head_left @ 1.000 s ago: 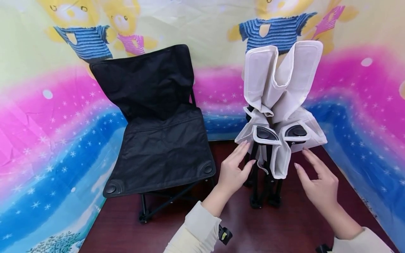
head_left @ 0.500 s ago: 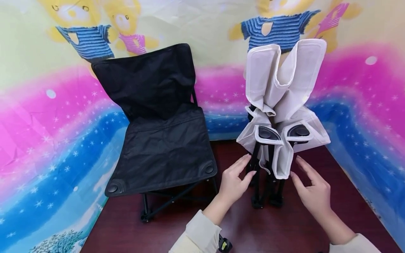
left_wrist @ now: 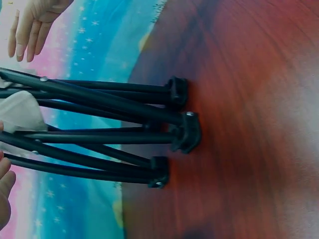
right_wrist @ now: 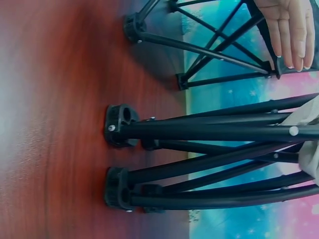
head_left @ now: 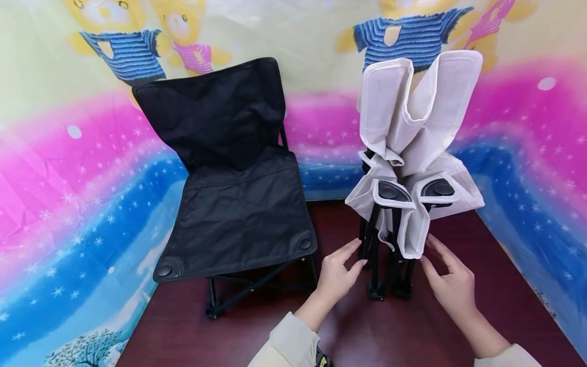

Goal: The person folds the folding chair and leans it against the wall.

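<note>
A folded white camping chair (head_left: 424,137) stands on its bunched black legs, its fabric back and seat creased inward. Black corner patches (head_left: 440,188) show at the front of its seat. Beside the legs on the left, my left hand (head_left: 337,272) is held with fingers extended and thumb apart. My right hand (head_left: 451,278) mirrors it on the other side, fingertips right at the hanging edge of white fabric. Nothing is held in either palm. In the left wrist view the folded legs (left_wrist: 99,137) lie between both hands; their feet (right_wrist: 119,186) meet the floor in the right wrist view.
To the left, an unfolded black camping chair (head_left: 238,214) stands with seat and backrest spread. Both chairs are on a dark red wooden surface (head_left: 353,336). Behind and at the sides hangs a printed backdrop (head_left: 321,117) with bears and snowflakes.
Both hands have lowered from the white seat fabric to beside the legs. The right hand has also come left, closer to the chair. Neither chair has visibly moved; the view has shifted slightly.
</note>
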Motion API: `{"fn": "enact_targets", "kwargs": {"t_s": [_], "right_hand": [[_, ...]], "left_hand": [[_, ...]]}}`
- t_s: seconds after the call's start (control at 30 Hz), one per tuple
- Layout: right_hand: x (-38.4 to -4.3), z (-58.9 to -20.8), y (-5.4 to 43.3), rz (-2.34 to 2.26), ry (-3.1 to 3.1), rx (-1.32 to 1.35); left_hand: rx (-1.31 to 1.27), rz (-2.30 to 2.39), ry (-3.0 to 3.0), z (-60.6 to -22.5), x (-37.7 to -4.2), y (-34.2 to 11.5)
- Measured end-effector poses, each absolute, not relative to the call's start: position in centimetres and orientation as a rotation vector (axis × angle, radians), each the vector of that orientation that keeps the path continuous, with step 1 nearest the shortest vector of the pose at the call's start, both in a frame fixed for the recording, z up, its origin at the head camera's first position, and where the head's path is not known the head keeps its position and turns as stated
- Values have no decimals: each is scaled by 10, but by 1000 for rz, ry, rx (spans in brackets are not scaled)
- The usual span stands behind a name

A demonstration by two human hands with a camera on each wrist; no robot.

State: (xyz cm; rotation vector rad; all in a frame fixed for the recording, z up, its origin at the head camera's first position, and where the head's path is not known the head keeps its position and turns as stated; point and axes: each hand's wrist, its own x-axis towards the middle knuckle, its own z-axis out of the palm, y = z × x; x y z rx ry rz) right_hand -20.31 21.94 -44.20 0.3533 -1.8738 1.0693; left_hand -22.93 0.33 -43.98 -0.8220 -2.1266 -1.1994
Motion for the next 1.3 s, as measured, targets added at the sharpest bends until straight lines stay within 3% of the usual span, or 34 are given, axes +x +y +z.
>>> {"fn": "enact_targets", "kwargs": {"t_s": [0.17,0.33,0.53,0.77,0.97,1.2,1.3], "right_hand": [[-224,-492,245,1117,-1876,366],[-229,-512,255,1151,-1945,297],[-260,-583,286,1134,-1967,225],[-267,-617,294,1148,-2098,122],[-266,-617,290,1176,-2155,53],[-215,-498,237,1197,-2421,4],[-213,-496,234,1173,-2448,-22]], "left_hand": [[-801,-1166,-2185,-452,-230,8],[-742,-1183,-2250,-462,-231,12],[-724,-1189,-2320,-472,-232,19],[-671,-1189,-2429,-483,-233,24],[-552,-1176,-2523,-489,-237,28],[-449,-1318,-2544,-495,-242,37],[-401,-1452,-2533,-496,-243,41]]}}
